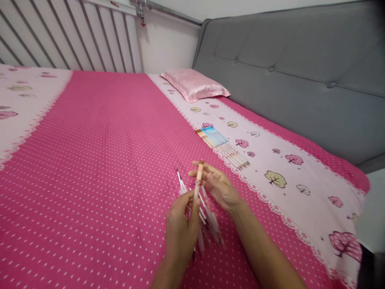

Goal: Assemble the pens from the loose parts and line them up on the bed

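Head: two hands (181,216), one held pen (199,176).

Loose pen parts (213,225), blurry, partly hidden

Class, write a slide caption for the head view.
The left hand holds a pen, the open right hand close by, over loose pen pieces on a pink bedspread.
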